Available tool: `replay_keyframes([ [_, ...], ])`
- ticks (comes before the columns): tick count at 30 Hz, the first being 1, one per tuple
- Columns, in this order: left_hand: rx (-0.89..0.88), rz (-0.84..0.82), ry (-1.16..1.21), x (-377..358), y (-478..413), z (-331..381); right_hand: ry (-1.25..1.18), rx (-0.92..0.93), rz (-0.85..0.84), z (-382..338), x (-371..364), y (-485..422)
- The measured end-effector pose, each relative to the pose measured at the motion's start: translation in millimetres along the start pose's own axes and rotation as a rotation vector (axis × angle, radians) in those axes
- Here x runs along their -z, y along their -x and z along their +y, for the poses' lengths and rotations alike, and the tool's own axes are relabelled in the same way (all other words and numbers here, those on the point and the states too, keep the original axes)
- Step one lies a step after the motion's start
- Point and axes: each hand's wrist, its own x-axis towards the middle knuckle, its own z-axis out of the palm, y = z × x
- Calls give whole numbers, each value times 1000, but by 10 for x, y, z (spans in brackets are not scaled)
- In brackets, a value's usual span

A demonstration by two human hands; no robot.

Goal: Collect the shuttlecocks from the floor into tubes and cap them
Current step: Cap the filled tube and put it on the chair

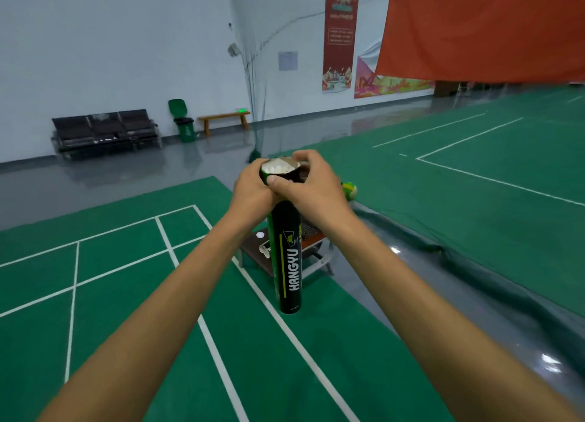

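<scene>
A black shuttlecock tube with white HANGYU lettering hangs upright in front of me, above the green court. My left hand grips its top from the left. My right hand curls round the rim from the right, thumb pressed on the front. White shuttlecock feathers show inside the open mouth. No cap is visible; my fingers hide the far side of the rim. A white shuttlecock lies on a low brown bench behind the tube.
A yellow-green ball-like object lies on the floor right of my hands. Far left stand black seats, a green bin and a wooden bench. A net post rises behind the tube. White court lines cross the green mat.
</scene>
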Motion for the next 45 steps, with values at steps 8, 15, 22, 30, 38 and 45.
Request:
replay_keyframes([
  [8,59,57,18,361,-912,-741,-43,34,-19,259,-844,-968],
  [15,111,100,-8,582,-1895,-1317,-95,63,-68,614,-1515,-2043],
  [22,139,132,-37,717,-3176,-1907,-66,85,-207,953,-2084,-3481],
  [30,200,217,-61,859,-4480,-2804,-77,80,-310,1448,-3047,-4890],
  [38,252,182,-81,1143,-5839,-4254,-6,22,-365,2171,-4411,-6166],
  [45,322,40,-82,1389,-6929,-5546,26,-129,-357,2859,-5516,-7091],
])
